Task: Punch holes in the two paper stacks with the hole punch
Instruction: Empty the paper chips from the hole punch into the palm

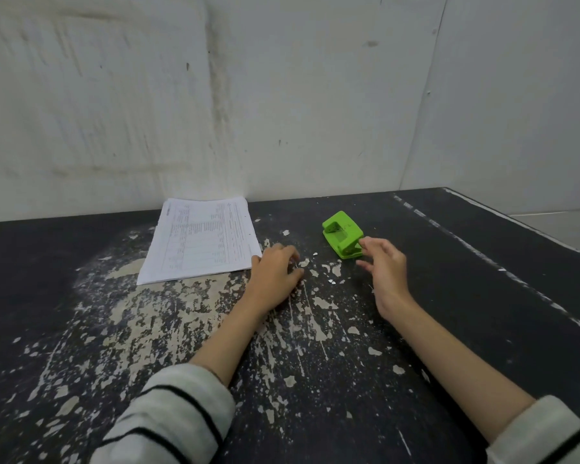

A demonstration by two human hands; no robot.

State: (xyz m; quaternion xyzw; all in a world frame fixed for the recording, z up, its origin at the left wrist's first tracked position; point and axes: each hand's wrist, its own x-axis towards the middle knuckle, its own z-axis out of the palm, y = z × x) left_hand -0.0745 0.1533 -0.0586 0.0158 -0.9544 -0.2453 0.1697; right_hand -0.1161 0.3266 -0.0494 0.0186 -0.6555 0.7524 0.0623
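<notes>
Papers [200, 241] are lying far left on the desk [482, 296], back edge near the wall, squared up in what looks like one pile; I'm seeing only one, so whether both stacks are sitting together there I cannot tell. Print is too small to read. There are maybe small marks near the pile's right edge, unclear if those are holes.

My left hand [275, 274] is resting flat on the desk just beside the pile's near right corner, fingers loosely curled, holding nothing, probably parked there to slide or steady the sheets.

The punch [343, 234], green, is sitting right of the papers, well apart from them, lever up, nothing in its slot that I can see.

My right hand [384, 269] is hovering at its near corner, fingers spread, thumb tip at or just off the base, contact unclear. It's gripping nothing, likely about to take or pull the punch closer. Both sleeves are cut off at the bottom edge.
</notes>
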